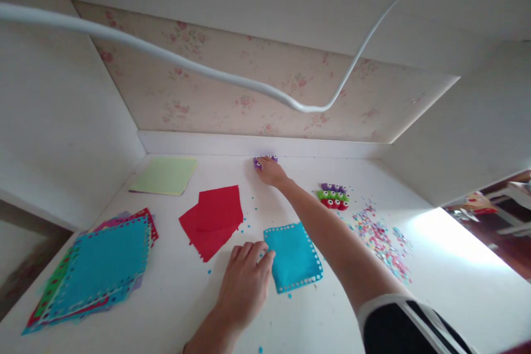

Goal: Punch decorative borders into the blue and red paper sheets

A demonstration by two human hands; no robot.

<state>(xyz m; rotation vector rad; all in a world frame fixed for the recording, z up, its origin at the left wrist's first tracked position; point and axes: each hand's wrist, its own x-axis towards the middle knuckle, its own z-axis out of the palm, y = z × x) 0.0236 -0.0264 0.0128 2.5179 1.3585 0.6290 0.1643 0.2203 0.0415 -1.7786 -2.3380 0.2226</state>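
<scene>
Right hand [270, 172] on purple toys [257, 164], likely arranging; left hand [245, 279] half-curled at blue sheet [295, 257]. Both grips unclear; next likely needs a firm pinch.

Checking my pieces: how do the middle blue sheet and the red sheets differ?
The blue sheet has holes lining several edges; the red sheets look plain but for small notches. The left hand is at the blue sheet's edge; the red sheets lie clear of that hand. Both lie flat on the white surface.
</scene>
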